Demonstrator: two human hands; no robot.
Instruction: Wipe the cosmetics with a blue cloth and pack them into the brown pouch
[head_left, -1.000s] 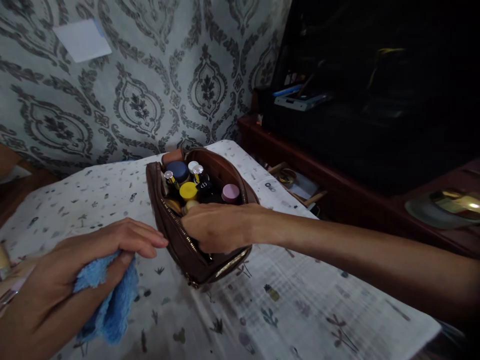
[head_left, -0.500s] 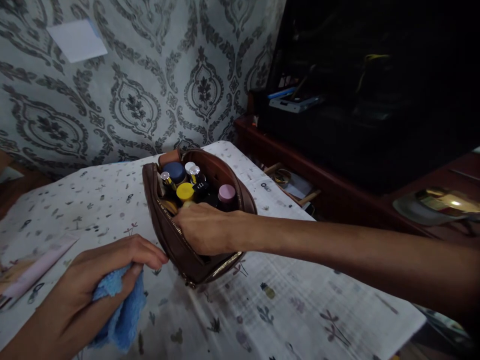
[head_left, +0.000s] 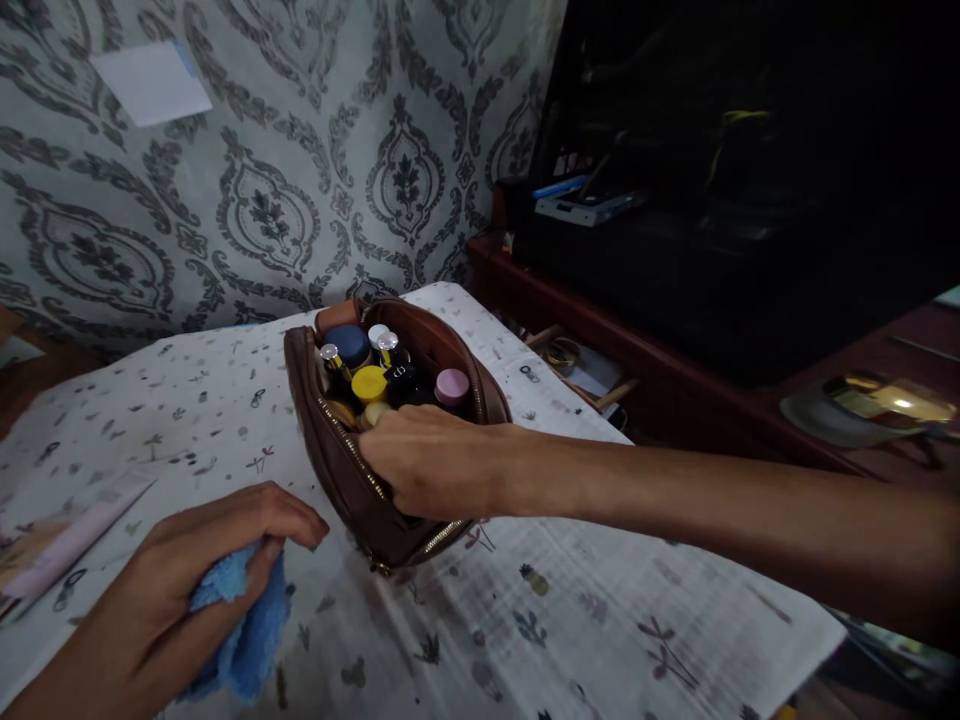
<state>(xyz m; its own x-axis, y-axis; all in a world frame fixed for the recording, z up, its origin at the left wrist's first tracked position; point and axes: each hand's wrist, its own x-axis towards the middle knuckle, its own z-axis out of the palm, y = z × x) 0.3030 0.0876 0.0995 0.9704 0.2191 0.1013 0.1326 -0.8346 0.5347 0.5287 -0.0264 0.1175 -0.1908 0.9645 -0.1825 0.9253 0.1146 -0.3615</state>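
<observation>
A brown zip pouch (head_left: 330,480) lies unzipped on the patterned cloth, filled with small containers. My right hand (head_left: 420,455) reaches down into its near end. The fingers look curled, but their tips, and anything in them, are hidden inside. Close to that hand are a yellow lid (head_left: 370,384), a pink lid (head_left: 452,387) and a dark blue lid (head_left: 348,345). Silver-capped bottles (head_left: 387,346) stand among them. To the left of the pouch, my left hand (head_left: 225,540) is closed around a fluffy blue cloth (head_left: 251,640), its fingertips apart from the pouch's side.
White printed fabric (head_left: 480,620) covers the table. A pale pink tube (head_left: 75,545) lies at the left. Along the right runs a dark red shelf (head_left: 645,360) with a glass-like dish (head_left: 862,410). An open drawer (head_left: 592,370) holds small items. A patterned wall (head_left: 262,180) stands behind.
My left hand has drawn slightly back and down, leaving a gap from the pouch. My right hand stays inside the pouch, shifted a little, and a pale round top shows more beside it.
</observation>
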